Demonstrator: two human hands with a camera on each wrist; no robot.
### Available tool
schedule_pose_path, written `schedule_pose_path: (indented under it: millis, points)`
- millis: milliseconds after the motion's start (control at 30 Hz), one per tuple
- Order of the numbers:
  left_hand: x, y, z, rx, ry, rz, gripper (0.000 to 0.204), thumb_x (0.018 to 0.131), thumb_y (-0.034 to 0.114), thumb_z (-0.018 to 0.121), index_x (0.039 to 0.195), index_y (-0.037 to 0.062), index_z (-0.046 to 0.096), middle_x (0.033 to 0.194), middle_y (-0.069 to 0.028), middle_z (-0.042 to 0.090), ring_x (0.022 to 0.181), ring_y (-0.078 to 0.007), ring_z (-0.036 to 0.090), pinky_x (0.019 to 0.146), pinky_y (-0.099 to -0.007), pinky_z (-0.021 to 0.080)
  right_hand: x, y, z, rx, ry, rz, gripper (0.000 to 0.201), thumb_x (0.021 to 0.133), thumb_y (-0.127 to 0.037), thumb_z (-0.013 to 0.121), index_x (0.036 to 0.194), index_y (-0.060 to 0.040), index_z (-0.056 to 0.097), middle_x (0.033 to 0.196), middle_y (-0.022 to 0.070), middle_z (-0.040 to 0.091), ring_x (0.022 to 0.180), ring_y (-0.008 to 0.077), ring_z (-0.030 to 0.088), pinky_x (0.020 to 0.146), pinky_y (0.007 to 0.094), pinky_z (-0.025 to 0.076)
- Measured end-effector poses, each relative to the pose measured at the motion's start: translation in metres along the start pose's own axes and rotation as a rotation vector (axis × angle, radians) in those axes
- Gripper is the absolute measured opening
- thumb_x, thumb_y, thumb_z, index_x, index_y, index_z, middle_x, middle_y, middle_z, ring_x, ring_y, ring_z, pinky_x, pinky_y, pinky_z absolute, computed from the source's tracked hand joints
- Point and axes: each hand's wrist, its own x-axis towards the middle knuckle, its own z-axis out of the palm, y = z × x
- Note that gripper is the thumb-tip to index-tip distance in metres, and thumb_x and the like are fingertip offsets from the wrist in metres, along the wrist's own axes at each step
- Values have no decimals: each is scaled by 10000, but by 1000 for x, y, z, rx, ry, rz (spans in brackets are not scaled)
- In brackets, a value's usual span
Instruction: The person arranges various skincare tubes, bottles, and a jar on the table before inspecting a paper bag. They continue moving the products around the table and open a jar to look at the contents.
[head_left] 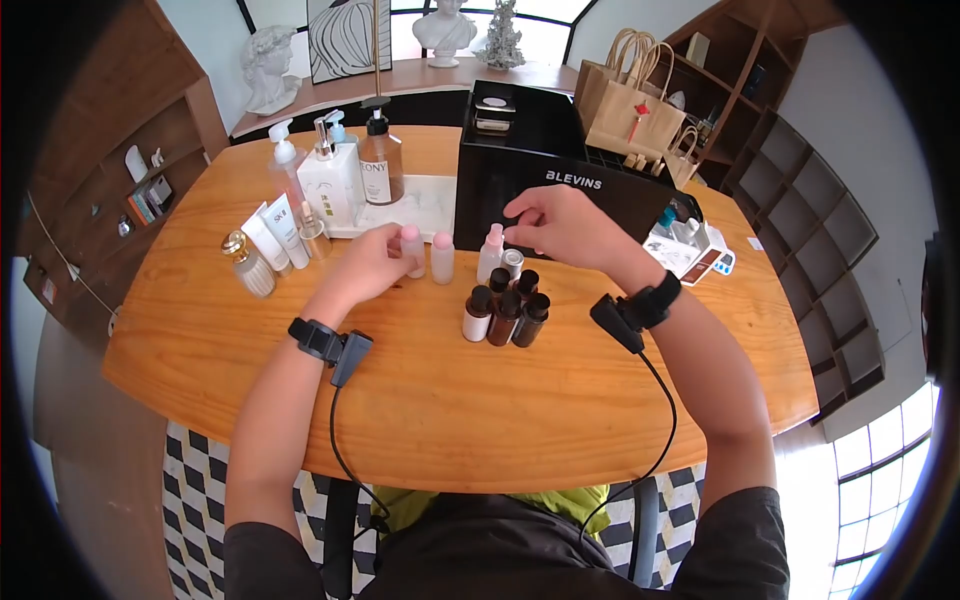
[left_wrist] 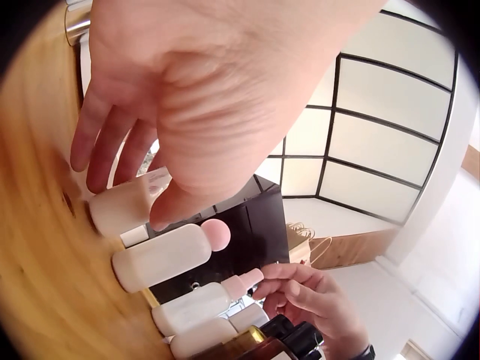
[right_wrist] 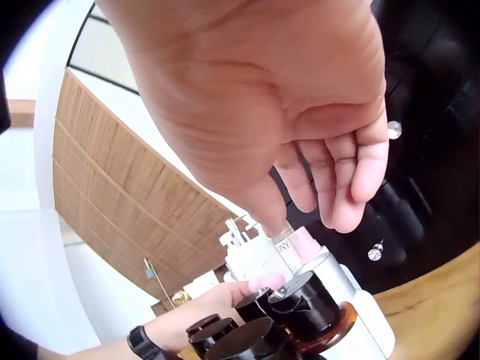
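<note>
My left hand (head_left: pixel 368 265) grips a frosted bottle with a round pink cap (head_left: pixel 411 240); in the left wrist view its thumb and fingers lie around that bottle (left_wrist: pixel 120 208). A second such bottle (head_left: pixel 443 262) stands just right of it. Loosely bent, the right hand (head_left: pixel 570 228) hovers at the top of a pink spray bottle (head_left: pixel 490 255), holding nothing; whether a fingertip touches the nozzle I cannot tell. Beside that stands a silver-topped bottle (head_left: pixel 513 262). Several dark-capped bottles (head_left: pixel 504 318) stand grouped in front, their black caps (right_wrist: pixel 304 304) large in the right wrist view.
Behind the hands is a black drawer box (head_left: pixel 560 170). A white tray (head_left: pixel 425 200) with pump bottles is left of it. Tubes (head_left: pixel 272 235) and a gold-capped bottle (head_left: pixel 250 268) stand at the left. Paper bags (head_left: pixel 635 115) and a white box (head_left: pixel 690 252) are at the right.
</note>
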Motion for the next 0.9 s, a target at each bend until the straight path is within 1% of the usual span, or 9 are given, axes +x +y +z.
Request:
schedule_pose_path:
  millis: [67, 100, 200, 433, 533, 633, 733, 833, 900]
  points:
    - [-6, 5, 4, -205, -68, -33, 425, 910, 187, 798, 1253, -32, 676, 1072, -153, 778, 978, -246, 760, 858, -369, 590, 8, -13, 9, -296, -25, -82, 420, 928, -229, 814, 1244, 37, 741, 947, 135, 779, 785, 218, 737, 753, 338, 595]
    - [-2, -4, 6, -195, -67, -14, 454, 893, 168, 823, 1274, -29, 675, 1067, -134, 779, 975, -229, 755, 848, -362, 591, 10, -16, 14, -361, -12, -85, 408, 893, -236, 827, 1210, 13, 766, 965, 166, 785, 835, 284, 760, 803, 374, 605]
    - [1, -12, 10, -118, -88, 30, 476, 887, 181, 840, 1284, -20, 673, 1083, -124, 780, 978, -223, 752, 849, -361, 592, 16, -18, 23, -365, -42, -93, 279, 879, -178, 794, 1086, 9, 803, 1022, 180, 797, 938, 346, 770, 860, 410, 607]
    - [2, -5, 15, -173, -124, 55, 511, 855, 161, 877, 1301, -1, 687, 1143, -134, 782, 1016, -230, 755, 895, -362, 591, 6, -10, 6, -399, 12, -160, 239, 892, -166, 787, 1044, 18, 804, 955, 186, 790, 921, 315, 775, 849, 383, 604]
    - [6, 3, 19, -176, -149, 55, 494, 852, 153, 885, 1284, -2, 702, 1135, -134, 787, 1028, -234, 757, 907, -361, 589, -3, -8, -13, -400, 17, -58, 218, 899, -156, 783, 1027, 19, 806, 953, 187, 788, 916, 316, 771, 847, 384, 600]
    - [8, 16, 22, -136, -200, 37, 426, 881, 117, 851, 1260, -16, 710, 1091, -95, 789, 1010, -175, 745, 877, -333, 584, -10, 3, -21, -393, 48, 37, 219, 898, -160, 788, 1024, 17, 807, 941, 186, 784, 907, 316, 762, 848, 391, 596]
    - [14, 23, 31, -72, -189, 37, 357, 878, 118, 855, 1185, -15, 729, 1043, -89, 790, 974, -170, 743, 867, -335, 581, -14, 18, -19, -400, 71, 28, 223, 895, -159, 787, 1031, 17, 805, 945, 185, 787, 907, 324, 764, 845, 394, 595]
    - [25, 22, 46, -75, -222, 67, 324, 883, 151, 854, 1134, -9, 725, 1019, -83, 783, 928, -166, 729, 842, -339, 576, -15, 25, -17, -376, 80, 52, 231, 891, -161, 787, 1039, 16, 803, 959, 185, 789, 908, 327, 765, 841, 391, 596]
    - [29, 29, 54, -56, -217, 86, 375, 867, 288, 859, 1081, 8, 732, 997, -110, 781, 906, -221, 734, 839, -355, 567, -16, 28, -15, -379, 107, 44, 229, 893, -161, 782, 1038, 15, 804, 960, 185, 789, 908, 335, 766, 845, 394, 597]
